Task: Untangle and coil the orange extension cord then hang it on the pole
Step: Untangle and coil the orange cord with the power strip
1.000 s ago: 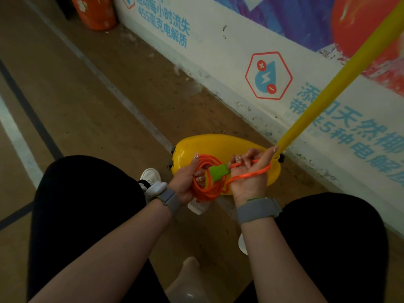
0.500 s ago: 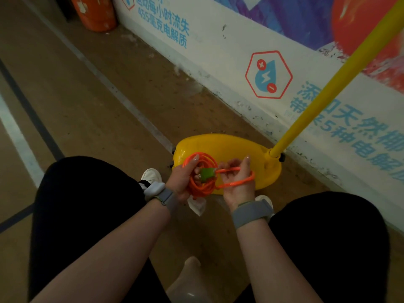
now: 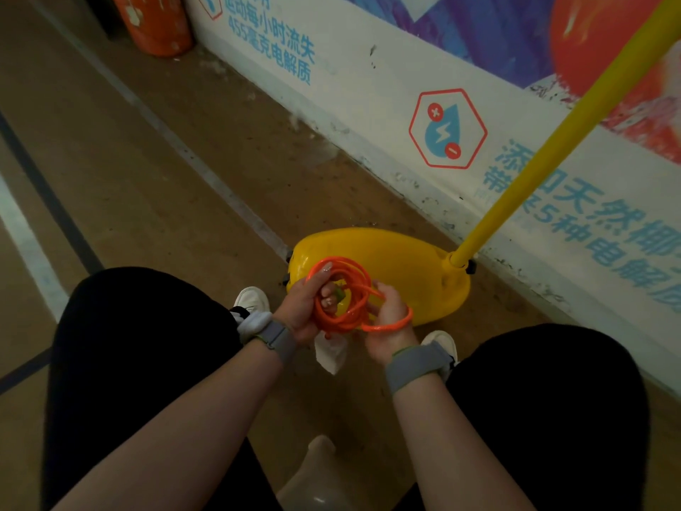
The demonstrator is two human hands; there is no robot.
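Orange cord coil (image 3: 339,323) is being gripped by L hand (image 3: 300,307), its loose loop by R hand (image 3: 387,320), near yellow base (image 3: 409,274).

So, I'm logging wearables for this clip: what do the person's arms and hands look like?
No sleeves or gloves: the left hand and right hand are bare up the arms. Grey fabric bands with thin green edges circle the left wrist and right wrist.

Left hand (image 3: 300,307) grips coiled orange cord (image 3: 342,296); right hand (image 3: 387,319) holds a loop; yellow pole (image 3: 552,142) rises beyond the right hand.
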